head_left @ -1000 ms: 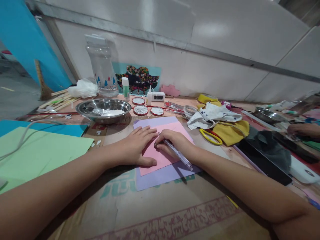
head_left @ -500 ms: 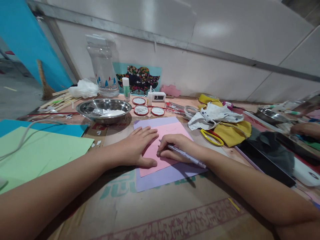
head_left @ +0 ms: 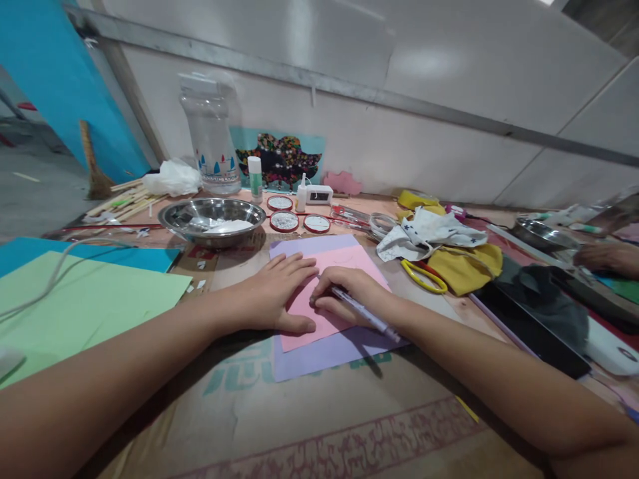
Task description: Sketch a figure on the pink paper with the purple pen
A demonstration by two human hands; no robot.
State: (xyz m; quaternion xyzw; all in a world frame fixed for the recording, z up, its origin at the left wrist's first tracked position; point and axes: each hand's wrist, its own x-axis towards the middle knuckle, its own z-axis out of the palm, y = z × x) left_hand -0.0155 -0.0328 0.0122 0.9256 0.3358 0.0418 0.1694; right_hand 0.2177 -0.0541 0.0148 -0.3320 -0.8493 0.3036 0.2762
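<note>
My left hand point(head_left: 272, 293) lies flat with fingers spread, pressing the left side of a pink sheet of paper point(head_left: 304, 332). Under the pink sheet is a larger lilac sheet point(head_left: 304, 364), and both rest on a printed cardboard piece point(head_left: 239, 426). A slim pale purple pen point(head_left: 367, 313) is pinched in my right hand point(head_left: 349, 289), which rests on the pink sheet close to my left fingertips. The pen's back end slants down to the right. Its tip is at the paper, partly behind my fingers; faint lines show near the sheet's top.
A steel bowl point(head_left: 212, 223) holds white scraps. Behind stand a water jug point(head_left: 210, 133), a glue stick point(head_left: 255, 179) and red-rimmed dishes point(head_left: 284, 221). Green paper point(head_left: 100, 299) lies left. At right are yellow-handled scissors point(head_left: 424, 276), cloths point(head_left: 429, 233), a dark tablet point(head_left: 529, 332) and another person's hand point(head_left: 606, 258).
My right hand has shifted slightly left across the pink sheet, and the pen's back end has swung left. My left hand keeps its place on the paper. The view has tilted a little.
</note>
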